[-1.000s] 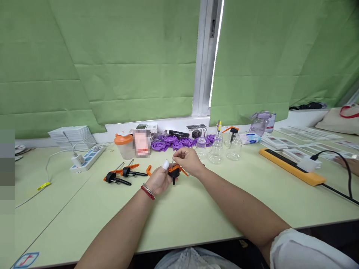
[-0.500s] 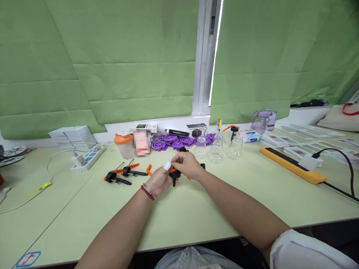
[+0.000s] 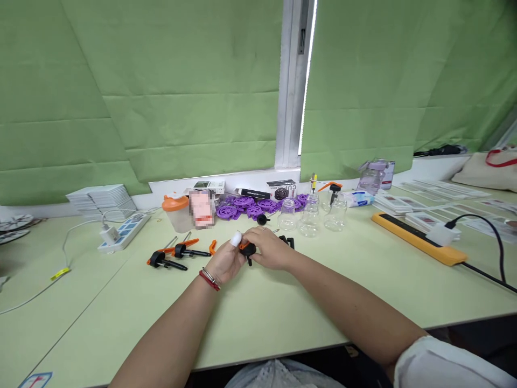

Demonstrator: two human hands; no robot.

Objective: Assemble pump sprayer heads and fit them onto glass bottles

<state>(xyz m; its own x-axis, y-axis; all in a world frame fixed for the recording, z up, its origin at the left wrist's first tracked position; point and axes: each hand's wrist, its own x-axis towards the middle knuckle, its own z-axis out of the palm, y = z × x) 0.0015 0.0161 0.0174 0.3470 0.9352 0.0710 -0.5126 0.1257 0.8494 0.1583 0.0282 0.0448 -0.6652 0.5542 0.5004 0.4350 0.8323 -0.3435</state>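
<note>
Above the table's middle, my left hand [image 3: 227, 260] is closed around a black-and-orange pump head [image 3: 247, 249]; a white cover wraps its thumb. My right hand [image 3: 271, 248] meets it from the other side, its fingers closed on the same piece, though the fingertips are partly hidden. A short black stem points down below the round cap. To the left lie two similar assemblies, one black pump head [image 3: 159, 260] and another [image 3: 181, 250], with orange levers and metal rods. A loose orange lever [image 3: 212, 247] lies near my left hand. Black parts [image 3: 287, 241] sit beyond my right wrist.
Several clear glass bottles [image 3: 311, 221] stand behind my hands, beside purple plastic parts [image 3: 244, 202] and a black round cap [image 3: 263, 219]. An orange-lidded cup [image 3: 176, 215] is at back left. Power strips [image 3: 125, 233] lie left, and an orange one [image 3: 418, 238] lies right.
My right hand has turned and dropped lower around the pump head, its fingers now beside the cap. The black round cap behind shows more fully. The view has shifted slightly.
</note>
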